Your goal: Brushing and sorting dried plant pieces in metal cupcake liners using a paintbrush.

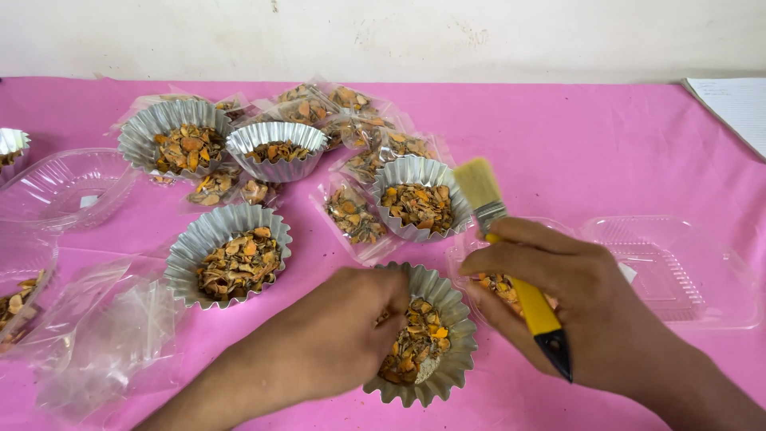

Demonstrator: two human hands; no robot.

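Left hand (335, 339) with grip closed on the rim of a fluted foil cup (435, 335), tilted and holding dried orange-brown chips, near the front edge of the pink tabletop (574, 144). Right hand (558, 295) with grip closed around the yellow handle of a paintbrush (511, 255), bristles pointing up and away, just right of the cup. Beyond: four more filled foil cups (231, 255), small clear bags of chips (351, 215), empty clear plastic containers (678, 271) at both sides.
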